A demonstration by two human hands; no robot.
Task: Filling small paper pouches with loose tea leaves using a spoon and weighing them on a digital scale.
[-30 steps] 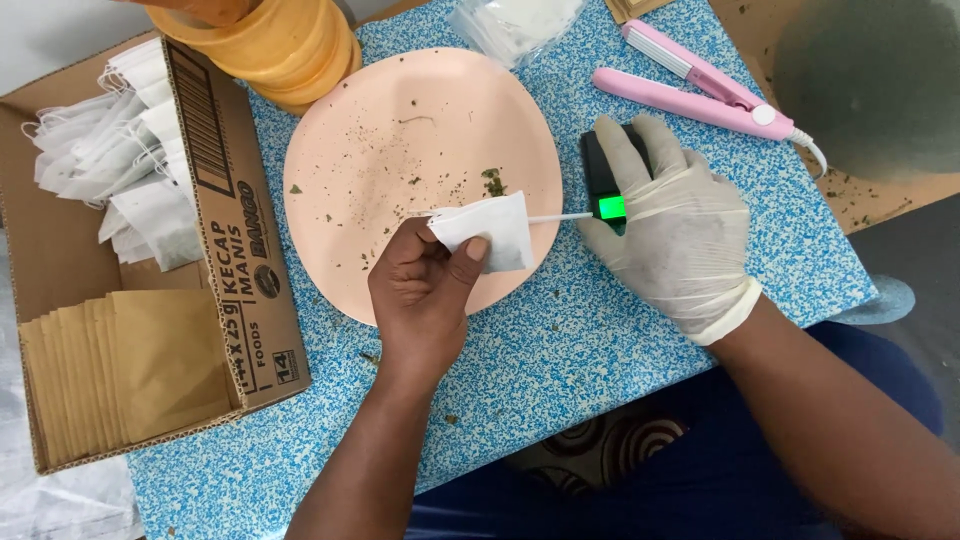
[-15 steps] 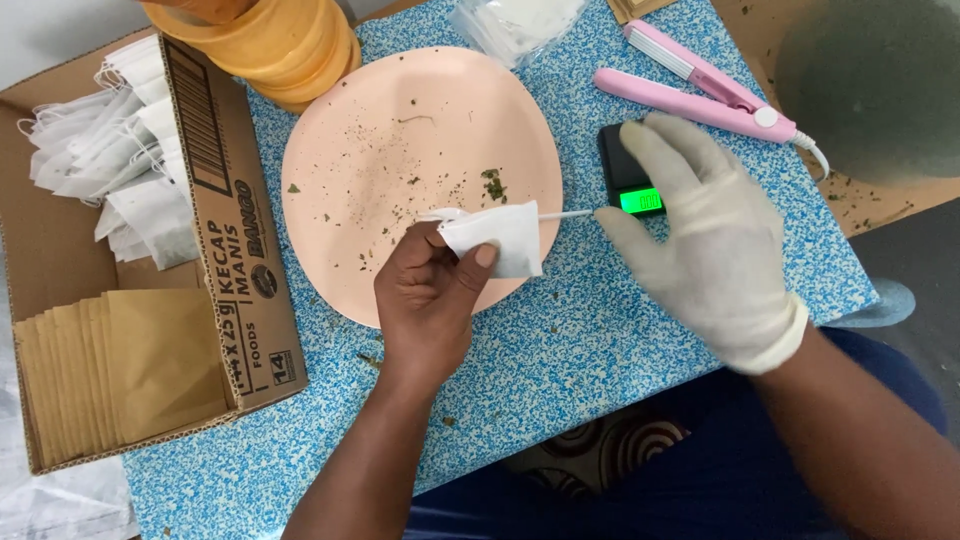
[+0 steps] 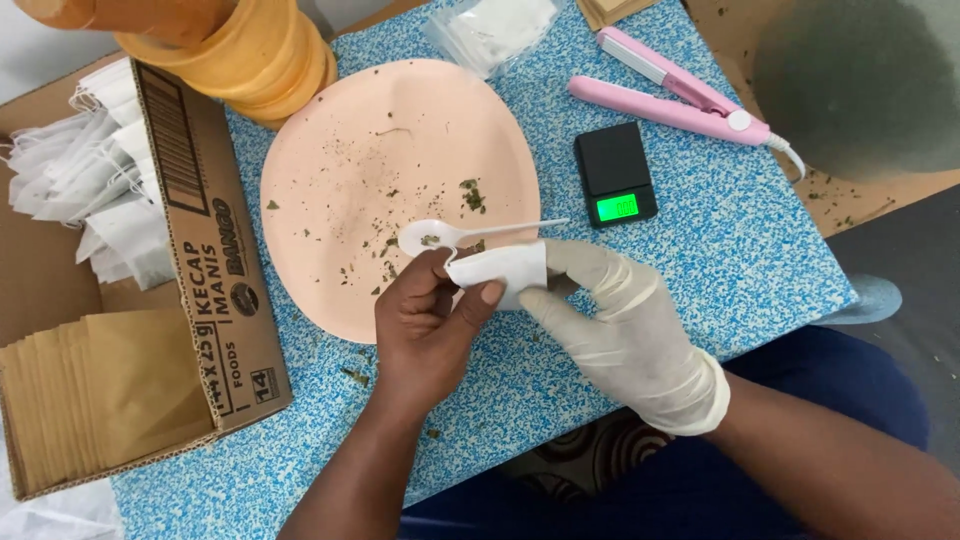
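At the lower edge of the pink plate (image 3: 330, 140), over the blue speckled surface (image 3: 740, 250), both hands meet on a small white bag (image 3: 505, 272). The left hand (image 3: 425, 325) is bare; its fingers (image 3: 480, 297) are pressed together, pinching the bag's left end between thumb and fingertips. The right hand (image 3: 625, 335) wears a white glove — its fingers close on the bag's right end from the other side. Whether the white plastic spoon (image 3: 445, 236) is gripped or merely resting across the hands cannot be told; its bowl lies over the plate just above the left hand, with a few green flakes in it, and its handle points right.

The plate carries scattered dried green leaf bits (image 3: 470, 195). To the right of the plate, apart from it, sits a small black scale (image 3: 612, 172) with a lit green display. Beyond the scale lies a pink flat sealing iron (image 3: 675, 100) with a white cord. A clear bag of white material (image 3: 490, 30) lies at the top edge. An orange stack of containers (image 3: 240, 55) stands at the plate's upper left. On the left, an open cardboard box (image 3: 200, 270) holds white bags with strings and brown paper envelopes (image 3: 90, 390) — both well apart from the hands
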